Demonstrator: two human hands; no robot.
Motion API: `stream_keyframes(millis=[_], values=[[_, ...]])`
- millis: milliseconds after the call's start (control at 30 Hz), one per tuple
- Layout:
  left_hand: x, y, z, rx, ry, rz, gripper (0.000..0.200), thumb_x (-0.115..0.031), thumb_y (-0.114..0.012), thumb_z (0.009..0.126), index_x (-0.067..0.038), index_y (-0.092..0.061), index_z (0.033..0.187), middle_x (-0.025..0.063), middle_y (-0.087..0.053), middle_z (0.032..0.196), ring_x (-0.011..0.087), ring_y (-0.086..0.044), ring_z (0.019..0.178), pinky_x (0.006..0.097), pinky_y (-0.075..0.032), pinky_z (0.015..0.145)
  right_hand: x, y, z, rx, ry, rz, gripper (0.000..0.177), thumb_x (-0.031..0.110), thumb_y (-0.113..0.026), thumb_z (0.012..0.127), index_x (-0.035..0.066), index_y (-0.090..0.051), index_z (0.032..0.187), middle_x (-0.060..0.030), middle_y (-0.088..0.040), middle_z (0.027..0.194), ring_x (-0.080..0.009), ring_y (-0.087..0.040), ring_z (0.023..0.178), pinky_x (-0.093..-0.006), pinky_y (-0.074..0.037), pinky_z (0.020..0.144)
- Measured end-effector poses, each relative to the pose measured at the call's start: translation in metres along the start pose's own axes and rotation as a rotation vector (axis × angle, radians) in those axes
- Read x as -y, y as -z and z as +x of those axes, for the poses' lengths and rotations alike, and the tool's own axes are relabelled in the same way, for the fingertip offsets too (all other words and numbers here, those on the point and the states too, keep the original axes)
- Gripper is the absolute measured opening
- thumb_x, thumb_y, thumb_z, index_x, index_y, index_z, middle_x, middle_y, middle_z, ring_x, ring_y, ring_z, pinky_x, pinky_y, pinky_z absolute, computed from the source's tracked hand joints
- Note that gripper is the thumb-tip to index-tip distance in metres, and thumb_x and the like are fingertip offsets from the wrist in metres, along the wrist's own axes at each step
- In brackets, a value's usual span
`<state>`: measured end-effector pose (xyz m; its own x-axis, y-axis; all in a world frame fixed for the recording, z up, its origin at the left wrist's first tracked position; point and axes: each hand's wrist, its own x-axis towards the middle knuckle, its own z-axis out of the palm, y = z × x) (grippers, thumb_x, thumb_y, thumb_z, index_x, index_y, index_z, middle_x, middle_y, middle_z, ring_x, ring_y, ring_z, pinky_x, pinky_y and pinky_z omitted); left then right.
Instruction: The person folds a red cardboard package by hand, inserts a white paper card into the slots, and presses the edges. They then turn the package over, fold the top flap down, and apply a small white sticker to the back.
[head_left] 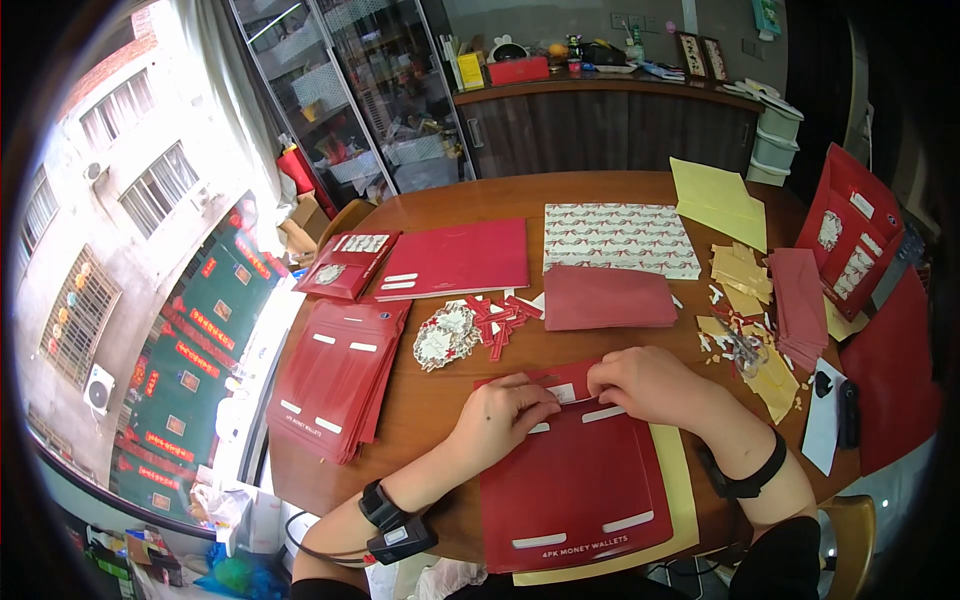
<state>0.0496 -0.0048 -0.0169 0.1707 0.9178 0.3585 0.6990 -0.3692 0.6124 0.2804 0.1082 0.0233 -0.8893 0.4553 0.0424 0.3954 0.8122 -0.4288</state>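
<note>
Stacks of flat dark red card wallets (335,375), lettered in white and marked with short white bars, fan along the left edge of the brown wooden table (600,190). Behind them, towards the far left edge, lies a glossy red packet with white patterned panels (350,262), and next to it a flat crimson folder (460,258). A heap of white floral cut-outs (447,337) sits near the middle, touching a scatter of small red strips (500,320).

Nearest the person, a large dark red card panel (575,490) lies flat, its lower end reaching the table's near edge. It is smooth, with white bars near its corners and "4PK MONEY WALLETS" along the bottom. A yellow sheet (685,480) shows beneath its right and lower sides. At its top, the left hand (505,412) has its fingers almost together, pinching the left end of a small white rectangular piece (567,393). The right hand (645,382) curls inward beside it, fingertips down at the panel's top; whether they grip cannot be told.

Beyond, a stack of dull red envelopes (610,298) overlaps a white patterned board (620,240). Torn tan paper (742,270) litters the right edge. Brown wood shows between the wallets and the panel's left edge, and right of the panel.
</note>
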Motion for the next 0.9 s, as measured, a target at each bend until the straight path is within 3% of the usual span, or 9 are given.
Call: stream_keyframes(millis=[133,333,433,500,700,800,867,900], values=[[-0.003,0.003,0.005,0.016,0.077,-0.066,0.010,-0.013,-0.076,0.087,-0.004,-0.076,0.091,0.0101,-0.070,0.083,0.0265,-0.068,0.072,0.0361,-0.055,0.066,-0.002,0.001,0.002,0.010,-0.017,0.052,0.009,0.010,-0.069,0.086,0.006,-0.067,0.094,-0.0117,-0.069,0.089,-0.0328,-0.068,0.086,-0.0441,-0.053,0.075],[-0.007,0.000,0.004,0.010,0.249,-0.060,0.014,-0.013,-0.079,0.086,-0.009,-0.074,0.099,0.0064,-0.065,0.077,0.0191,-0.065,0.064,0.0327,-0.050,0.057,-0.007,-0.001,0.004,-0.001,-0.038,0.103,0.013,0.010,-0.070,0.086,0.005,-0.063,0.095,-0.0118,-0.069,0.089,-0.0320,-0.068,0.085,-0.0431,-0.053,0.074],[-0.008,0.000,0.003,-0.007,0.084,0.104,0.017,-0.014,-0.078,0.085,-0.014,-0.073,0.101,0.0023,-0.063,0.083,0.0197,-0.064,0.074,0.0348,-0.050,0.065,-0.007,-0.004,0.004,-0.012,-0.020,0.053,0.013,0.010,-0.071,0.087,0.005,-0.061,0.093,-0.0115,-0.068,0.090,-0.0321,-0.068,0.084,-0.0433,-0.053,0.074],[-0.007,0.000,0.002,-0.090,-0.183,0.332,0.023,-0.014,-0.078,0.081,-0.020,-0.076,0.104,-0.0019,-0.060,0.094,0.0192,-0.059,0.087,0.0369,-0.047,0.077,-0.007,-0.006,0.002,-0.015,-0.016,0.030,0.013,0.011,-0.071,0.087,0.006,-0.061,0.092,-0.0113,-0.066,0.091,-0.0322,-0.067,0.084,-0.0435,-0.053,0.074],[-0.011,-0.001,-0.004,-0.057,-0.347,0.597,0.041,-0.012,-0.072,0.077,-0.027,-0.078,0.115,-0.0050,-0.059,0.101,0.0184,-0.053,0.095,0.0387,-0.039,0.085,-0.007,-0.004,0.001,-0.039,-0.019,0.039,0.015,0.010,-0.074,0.085,0.007,-0.061,0.093,-0.0116,-0.060,0.095,-0.0335,-0.065,0.085,-0.0441,-0.053,0.074],[-0.016,-0.001,-0.006,0.004,-0.343,0.651,0.042,-0.010,-0.070,0.077,-0.023,-0.078,0.115,-0.0046,-0.059,0.101,0.0195,-0.053,0.097,0.0401,-0.039,0.089,0.001,-0.002,0.001,0.002,-0.070,0.041,0.015,0.011,-0.074,0.085,0.008,-0.061,0.093,-0.0102,-0.060,0.096,-0.0330,-0.066,0.095,-0.0446,-0.054,0.080],[-0.017,0.003,-0.005,0.041,-0.357,0.651,0.043,-0.009,-0.070,0.076,-0.022,-0.077,0.116,-0.0038,-0.059,0.101,0.0198,-0.053,0.098,0.0403,-0.038,0.091,0.004,-0.006,0.000,-0.144,0.163,-0.149,0.008,0.009,-0.071,0.086,0.009,-0.064,0.089,-0.0073,-0.059,0.092,-0.0277,-0.064,0.097,-0.0418,-0.053,0.081],[-0.018,0.004,-0.005,0.075,-0.365,0.650,0.044,-0.008,-0.069,0.076,-0.020,-0.077,0.117,-0.0031,-0.059,0.102,0.0201,-0.053,0.098,0.0405,-0.038,0.093,0.006,-0.005,0.000,-0.148,0.156,-0.147,0.008,0.009,-0.071,0.086,0.009,-0.064,0.089,-0.0073,-0.059,0.092,-0.0277,-0.064,0.097,-0.0418,-0.053,0.081]])
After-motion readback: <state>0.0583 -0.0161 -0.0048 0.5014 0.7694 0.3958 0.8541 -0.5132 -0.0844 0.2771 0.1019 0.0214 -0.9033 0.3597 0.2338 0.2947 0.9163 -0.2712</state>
